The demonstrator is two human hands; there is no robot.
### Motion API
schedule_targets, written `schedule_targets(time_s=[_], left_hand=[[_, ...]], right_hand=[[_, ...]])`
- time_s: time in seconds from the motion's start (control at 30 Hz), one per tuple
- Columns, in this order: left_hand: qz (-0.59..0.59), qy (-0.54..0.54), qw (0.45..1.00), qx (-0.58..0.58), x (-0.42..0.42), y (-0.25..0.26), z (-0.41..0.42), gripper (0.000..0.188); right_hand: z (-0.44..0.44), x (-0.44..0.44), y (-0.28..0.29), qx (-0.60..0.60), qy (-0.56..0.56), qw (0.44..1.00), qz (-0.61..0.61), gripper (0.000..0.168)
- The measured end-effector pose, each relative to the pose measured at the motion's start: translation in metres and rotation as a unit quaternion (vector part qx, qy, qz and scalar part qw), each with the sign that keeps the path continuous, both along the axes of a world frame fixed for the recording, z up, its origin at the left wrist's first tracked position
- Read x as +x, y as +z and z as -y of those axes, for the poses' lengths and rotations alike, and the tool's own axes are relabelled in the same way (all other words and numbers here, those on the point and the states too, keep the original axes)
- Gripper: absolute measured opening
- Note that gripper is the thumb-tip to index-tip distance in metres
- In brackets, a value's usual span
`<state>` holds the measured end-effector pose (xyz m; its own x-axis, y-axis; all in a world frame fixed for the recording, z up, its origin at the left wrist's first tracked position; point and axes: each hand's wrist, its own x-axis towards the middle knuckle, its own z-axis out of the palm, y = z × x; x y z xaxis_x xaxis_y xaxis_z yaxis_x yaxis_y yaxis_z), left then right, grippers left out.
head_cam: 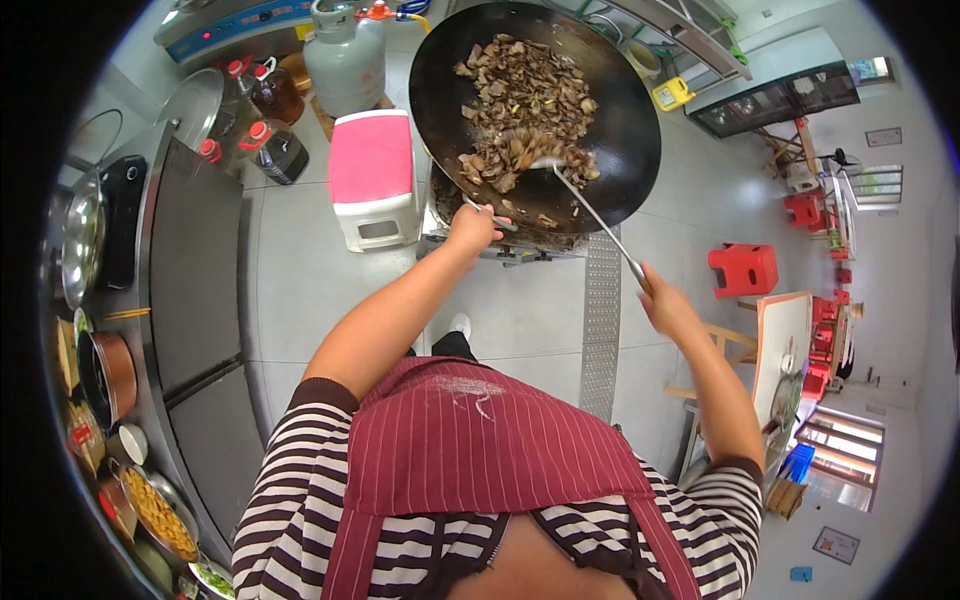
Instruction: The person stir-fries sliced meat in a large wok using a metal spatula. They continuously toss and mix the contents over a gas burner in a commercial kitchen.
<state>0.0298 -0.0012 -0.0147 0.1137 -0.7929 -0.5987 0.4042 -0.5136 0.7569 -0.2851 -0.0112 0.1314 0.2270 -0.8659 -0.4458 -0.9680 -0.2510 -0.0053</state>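
Observation:
A large black wok (pixel 626 142) sits on a stove (pixel 525 249) in front of me. Sliced browned meat (pixel 525 90) with small yellow pieces fills its middle. My left hand (pixel 474 231) grips a metal handle (pixel 501 222) at the near rim; whether it belongs to the wok or is a separate tool, I cannot tell. In my right hand (pixel 664 300) is the shaft of a long metal wok spatula (pixel 600 221). Its pale blade lies inside the wok against the near part of the meat, which looks blurred by motion.
Left of the wok stands a pink-topped white stool (pixel 371 157), with a gas cylinder (pixel 345 71) behind it. Oil jugs (pixel 277 154) stand farther left. A steel counter (pixel 199 247) runs along my left. A red stool (pixel 742 270) and a table (pixel 780 352) are to the right.

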Motion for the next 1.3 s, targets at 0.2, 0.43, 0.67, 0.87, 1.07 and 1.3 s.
schedule_targets(time_s=[0.2,0.43,0.67,0.87,1.07,1.3], left_hand=[[0.023,-0.003,1.0,0.002,-0.002,0.006,0.003,0.023],[0.032,0.001,0.999,0.0,0.0,-0.002,0.001,0.024],[0.025,0.012,1.0,0.002,0.001,-0.003,-0.001,0.023],[0.069,0.035,0.997,-0.005,0.001,-0.004,-0.007,0.024],[0.11,0.027,0.994,-0.003,-0.002,0.009,-0.006,0.022],[0.107,0.029,0.994,-0.001,0.0,0.005,-0.004,0.02]], right_hand=[[0.113,0.095,-0.099,-0.089,-0.019,0.991,0.097,0.054],[0.09,0.136,-0.091,0.017,0.017,0.98,0.199,0.061],[0.056,0.01,0.027,0.049,0.067,0.995,0.057,0.056],[0.108,-0.019,0.071,0.104,-0.222,0.95,0.192,0.044],[0.179,0.006,0.011,0.159,-0.338,0.856,0.357,0.023],[0.163,0.071,0.0,0.259,-0.181,0.9,0.301,0.021]])
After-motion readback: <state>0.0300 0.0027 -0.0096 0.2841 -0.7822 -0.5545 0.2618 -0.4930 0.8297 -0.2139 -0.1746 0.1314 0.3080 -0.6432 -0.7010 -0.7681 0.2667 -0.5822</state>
